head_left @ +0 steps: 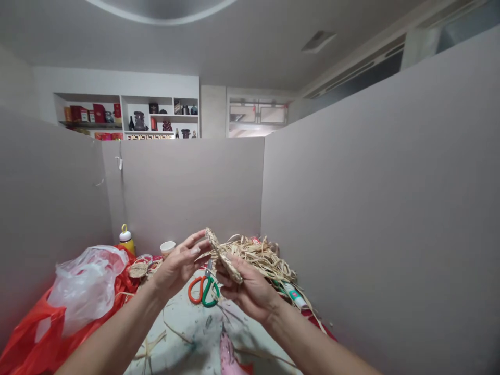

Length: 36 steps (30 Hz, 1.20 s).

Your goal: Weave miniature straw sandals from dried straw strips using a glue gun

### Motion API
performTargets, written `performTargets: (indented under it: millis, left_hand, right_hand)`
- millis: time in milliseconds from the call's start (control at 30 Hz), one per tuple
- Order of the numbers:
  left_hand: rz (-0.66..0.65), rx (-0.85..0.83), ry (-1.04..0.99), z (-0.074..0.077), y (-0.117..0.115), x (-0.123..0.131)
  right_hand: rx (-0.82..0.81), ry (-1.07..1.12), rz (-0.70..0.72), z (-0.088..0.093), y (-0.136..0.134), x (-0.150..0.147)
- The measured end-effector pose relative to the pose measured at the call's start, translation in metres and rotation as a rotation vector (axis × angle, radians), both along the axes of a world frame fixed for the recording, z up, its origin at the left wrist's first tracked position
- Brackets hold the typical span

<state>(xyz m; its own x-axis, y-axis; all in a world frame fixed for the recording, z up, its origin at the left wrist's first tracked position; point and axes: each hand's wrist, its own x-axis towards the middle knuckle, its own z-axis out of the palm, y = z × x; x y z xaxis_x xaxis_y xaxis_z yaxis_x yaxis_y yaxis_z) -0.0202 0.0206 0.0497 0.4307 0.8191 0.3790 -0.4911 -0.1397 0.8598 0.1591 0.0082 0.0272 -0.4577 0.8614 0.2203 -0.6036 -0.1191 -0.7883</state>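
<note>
A small woven straw piece point(228, 264), seen nearly edge-on, is raised above the table in front of me. My right hand point(252, 289) grips its lower right part, thumb on top and fingers curled beneath. My left hand point(182, 265) is at its far left side, fingers stretched out and spread; the fingertips meet or nearly meet its upper edge. Below and between the hands lies a pair of scissors point(203, 290) with one orange and one green handle. Nearer to me, a pink tool with a dark pointed tip point(227, 351) rests on the table.
Loose dried straw strips point(269, 260) are heaped at the back right, beside a white and teal tube point(295, 296). On the left are red and clear plastic bags point(88, 284), a yellow bottle point(127, 240), a paper cup point(167, 248) and a round woven piece point(138, 269). Grey partitions point(187, 187) enclose the table.
</note>
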Motion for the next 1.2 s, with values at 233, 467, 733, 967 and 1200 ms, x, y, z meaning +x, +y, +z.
performTargets:
  millis: [233,467,733,967,1200]
  left_hand:
    - [-0.027,0.01,0.011,0.008,0.003,0.004]
    - [0.013,-0.005,0.033,0.003,0.017,0.0]
    - [0.129,-0.086,0.04,0.004,0.034,-0.003]
    - [0.142,-0.152,0.044,-0.019,0.043,0.014]
    - [0.209,-0.162,0.009,-0.027,0.049,0.012]
  right_hand:
    - [-0.07,0.043,0.118,-0.01,-0.004,-0.017]
    - [-0.075,-0.125,0.071,-0.022,0.012,-0.018]
    - [0.125,-0.217,-0.517,-0.031,0.047,0.024]
    - [0.317,-0.476,-0.464,-0.029,0.029,0.006]
    - [0.428,-0.678,-0.669,-0.04,0.041,0.001]
